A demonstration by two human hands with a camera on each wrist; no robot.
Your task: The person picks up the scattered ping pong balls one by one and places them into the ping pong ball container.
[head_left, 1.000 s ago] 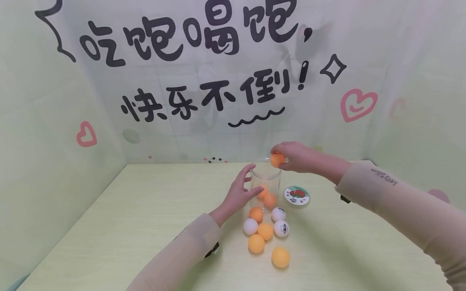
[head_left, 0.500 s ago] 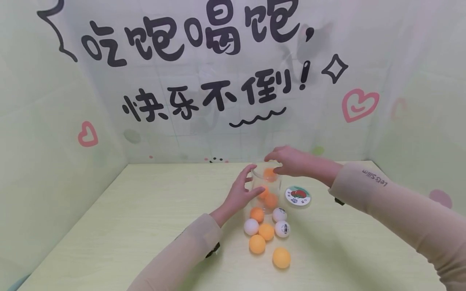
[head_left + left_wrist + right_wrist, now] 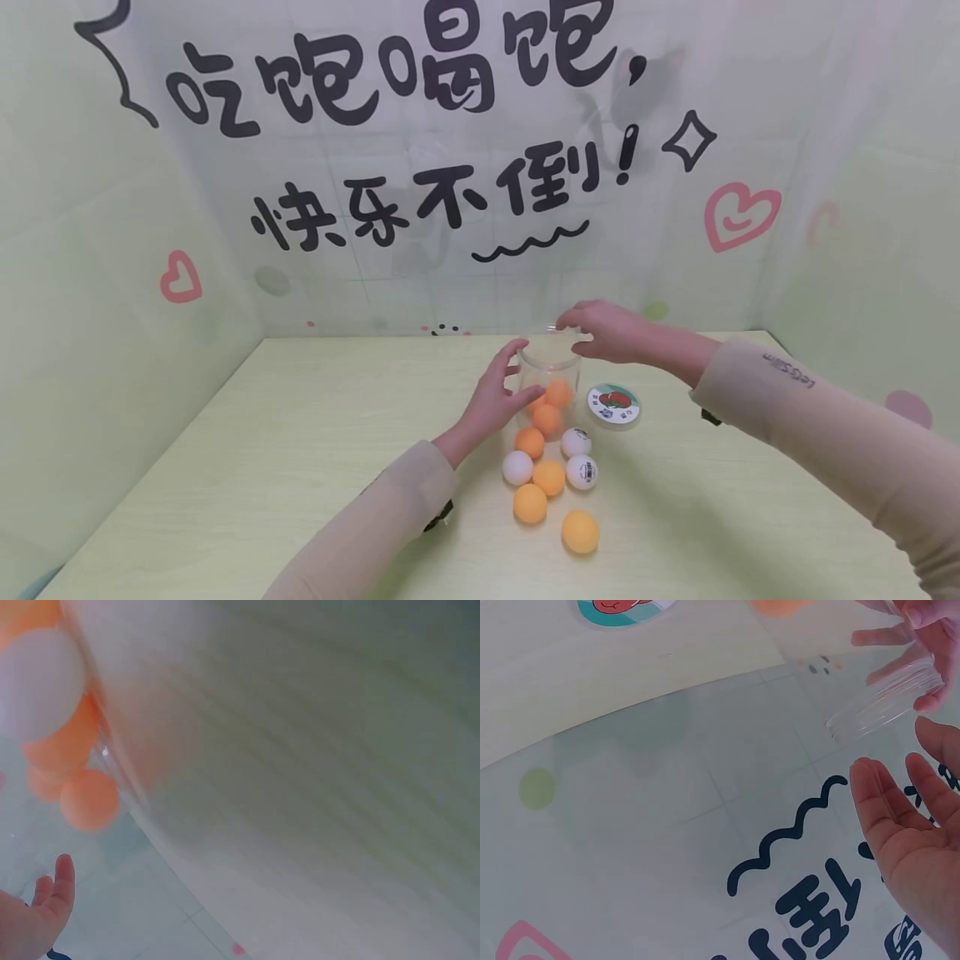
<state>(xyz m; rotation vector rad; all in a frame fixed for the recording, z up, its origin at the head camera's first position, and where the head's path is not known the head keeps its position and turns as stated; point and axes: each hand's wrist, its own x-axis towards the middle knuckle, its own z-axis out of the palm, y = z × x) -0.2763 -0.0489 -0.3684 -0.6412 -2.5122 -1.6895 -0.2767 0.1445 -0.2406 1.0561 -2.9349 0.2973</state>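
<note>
My left hand (image 3: 497, 396) grips the side of a clear jar (image 3: 548, 364), thumb toward me and fingers round its left side. Inside the jar lie orange ping-pong balls (image 3: 547, 419), stacked low. Held over the right of the rim, my right hand (image 3: 609, 332) has its fingers spread and nothing in them. The right wrist view shows this right hand (image 3: 919, 832) with relaxed fingers beside the jar's rim (image 3: 881, 705). In front of the jar, orange balls (image 3: 549, 477) and white balls (image 3: 581, 472) lie loose on the table.
A round lid (image 3: 614, 403) with a red and green picture lies right of the jar. One orange ball (image 3: 580, 532) sits apart, closest to me. Behind the table (image 3: 300, 433) hangs a pale printed curtain (image 3: 375, 283).
My right hand lowered an orange ping-pong ball into the jar's mouth and let it go. The ball now rests on the others inside, and the hand has drawn back slightly right.
</note>
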